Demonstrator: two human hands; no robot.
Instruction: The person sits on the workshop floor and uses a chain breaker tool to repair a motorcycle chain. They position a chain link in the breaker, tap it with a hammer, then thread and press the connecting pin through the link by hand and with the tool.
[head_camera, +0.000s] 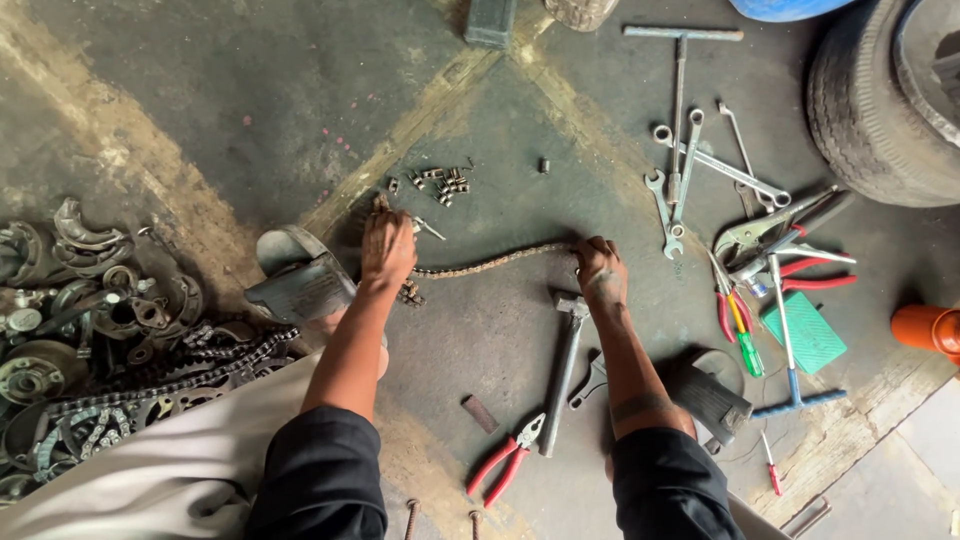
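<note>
— Gripping what, each of us?
— Our left hand (387, 248) pinches one end of the chain (492, 262); our right hand (601, 271) clasps the other, so it lies stretched on the floor (250, 90) between them.
— What lies near us?
— A hammer (563, 368) just below the right hand, red pliers (507, 459) nearer us, wrenches (690, 170) to the right, scrap parts (90, 330) far left.

The tyre (880, 100) is cut off by the right edge.
</note>
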